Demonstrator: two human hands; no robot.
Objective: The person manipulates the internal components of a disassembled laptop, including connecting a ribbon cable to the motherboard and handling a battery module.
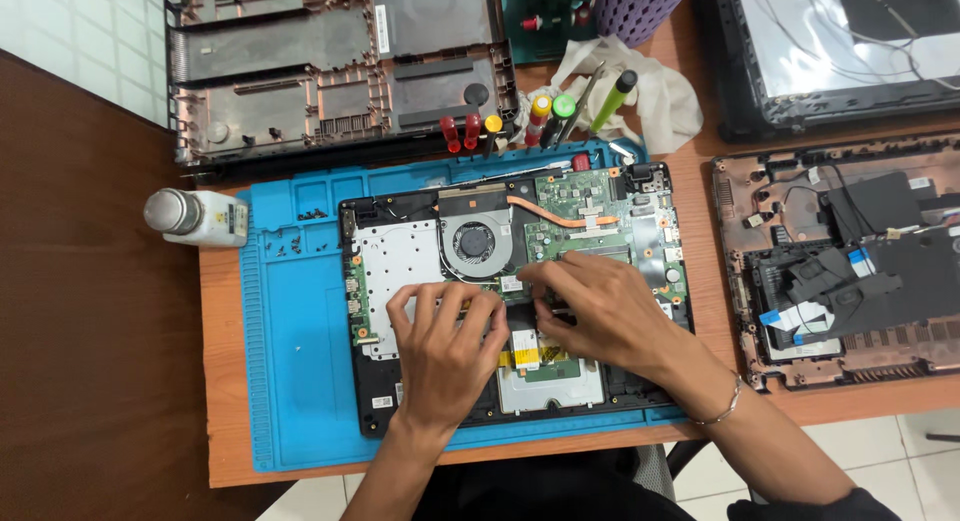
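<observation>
**A:** Workbench first: wooden table top (225,401), blue silicone repair mat (290,361) on it, and on the mat the opened black laptop base with bare green circuit board (600,206). Where are my hands?

**B:** Both on the middle of that base. Left hand (445,346) lies flat, fingers spread and pressing down just below the round black cooling fan (473,243). Right hand (595,306) sits just beside it, fingertips pinched low onto something small at the board's lower edge; what's under them I can't tell, it's hidden.

**A:** So nothing lifted?

**B:** No, neither hand is closed around anything I can see. Left is open and flat, right is curled, pinch unclear.

**A:** How would this base handle?

**B:** My judgement: shell is stiff plastic, moderately light, but the board is fragile. The copper heat pipe (560,216) above my right fingertips bends easily, so don't grab there. Best hold is the outer frame edges either side of my hands, not the components. The silver metal plate (400,256) above my left fingers looks safe to press.

**A:** Surroundings?

**B:** Beyond my fingers, a row of coloured-handle screwdrivers (545,116); past those, a spare black bottom cover (340,61). Well off my left wrist, a white bottle with metal cap (195,216). Off my right wrist, a second opened laptop chassis (840,261).
</observation>
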